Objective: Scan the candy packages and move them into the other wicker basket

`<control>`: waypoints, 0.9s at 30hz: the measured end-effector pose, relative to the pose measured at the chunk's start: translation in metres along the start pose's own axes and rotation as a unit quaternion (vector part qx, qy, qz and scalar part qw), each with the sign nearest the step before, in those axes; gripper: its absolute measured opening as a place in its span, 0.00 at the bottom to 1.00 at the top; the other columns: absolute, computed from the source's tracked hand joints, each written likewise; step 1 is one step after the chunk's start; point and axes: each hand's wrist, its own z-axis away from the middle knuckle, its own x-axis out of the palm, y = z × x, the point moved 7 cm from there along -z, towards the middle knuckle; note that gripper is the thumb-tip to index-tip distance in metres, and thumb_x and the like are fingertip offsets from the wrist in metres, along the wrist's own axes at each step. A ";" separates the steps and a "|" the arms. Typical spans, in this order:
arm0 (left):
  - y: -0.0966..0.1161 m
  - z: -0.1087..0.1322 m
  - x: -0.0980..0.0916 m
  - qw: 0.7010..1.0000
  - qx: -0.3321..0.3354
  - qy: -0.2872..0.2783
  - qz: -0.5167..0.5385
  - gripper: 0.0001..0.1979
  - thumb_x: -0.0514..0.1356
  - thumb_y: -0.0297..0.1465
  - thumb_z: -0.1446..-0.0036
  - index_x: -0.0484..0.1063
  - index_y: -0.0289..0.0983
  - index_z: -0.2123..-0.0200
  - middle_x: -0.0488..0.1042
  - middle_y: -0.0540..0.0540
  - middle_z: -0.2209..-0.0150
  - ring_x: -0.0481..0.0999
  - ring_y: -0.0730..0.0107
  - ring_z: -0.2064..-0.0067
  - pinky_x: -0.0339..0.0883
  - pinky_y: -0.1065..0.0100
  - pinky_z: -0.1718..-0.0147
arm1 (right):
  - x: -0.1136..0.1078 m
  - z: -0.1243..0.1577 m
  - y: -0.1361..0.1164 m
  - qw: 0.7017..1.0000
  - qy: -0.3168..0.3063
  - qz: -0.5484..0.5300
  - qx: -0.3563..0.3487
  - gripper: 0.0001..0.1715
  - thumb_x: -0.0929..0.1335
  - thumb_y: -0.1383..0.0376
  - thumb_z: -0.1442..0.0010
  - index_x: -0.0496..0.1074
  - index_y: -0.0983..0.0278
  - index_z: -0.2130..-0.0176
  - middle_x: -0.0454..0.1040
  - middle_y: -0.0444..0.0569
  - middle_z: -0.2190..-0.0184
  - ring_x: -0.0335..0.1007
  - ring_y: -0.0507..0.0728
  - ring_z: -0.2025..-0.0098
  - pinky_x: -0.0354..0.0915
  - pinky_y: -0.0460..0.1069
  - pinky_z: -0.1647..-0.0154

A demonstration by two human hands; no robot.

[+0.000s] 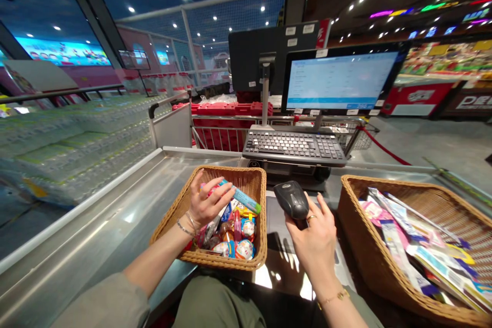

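My left hand [210, 202] is over the left wicker basket [262, 236], its fingers curled round a light blue tube-shaped packet [246, 199] with a green end. The thumb side is partly hidden. Beneath it, the basket holds small colourful packages, among them round-topped blue and white ones [244, 249]. A black handheld barcode scanner [291, 200] sits in the grip of my right hand [313, 233], to the right of that basket. Its head points up and away, and my fingers and palm hide the handle.
Another wicker basket [357, 236] with flat packets stands at the right. Behind the metal counter [115, 215] are a keyboard [294, 144] and a lit monitor [338, 82]. A dark screen back [249, 69] rises beside it. Stacked bottle packs [77, 138] are at the left.
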 end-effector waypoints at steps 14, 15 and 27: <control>0.004 0.007 -0.003 0.997 -0.069 -0.004 0.031 0.20 0.65 0.26 0.44 0.72 0.53 0.50 0.82 0.53 0.59 0.75 0.62 0.51 0.46 0.38 0.35 | -0.002 0.001 0.000 1.000 0.007 -0.001 -0.010 0.12 0.68 0.62 0.45 0.75 0.63 0.61 0.75 0.53 0.47 0.58 0.68 0.36 0.60 0.64 0.43; 0.005 0.005 -0.004 0.997 -0.070 0.000 0.028 0.20 0.65 0.27 0.44 0.72 0.52 0.50 0.82 0.53 0.59 0.75 0.62 0.51 0.46 0.38 0.36 | -0.002 0.000 -0.001 1.000 0.004 -0.002 -0.009 0.11 0.68 0.62 0.45 0.75 0.63 0.61 0.75 0.53 0.47 0.58 0.68 0.36 0.60 0.64 0.43; 0.002 -0.004 -0.002 0.990 -0.097 0.002 0.105 0.21 0.63 0.28 0.42 0.67 0.46 0.46 0.81 0.48 0.55 0.75 0.65 0.51 0.67 0.54 0.45 | -0.002 0.000 0.001 1.000 -0.001 -0.010 -0.005 0.12 0.68 0.63 0.45 0.75 0.63 0.61 0.74 0.54 0.47 0.57 0.67 0.36 0.60 0.64 0.43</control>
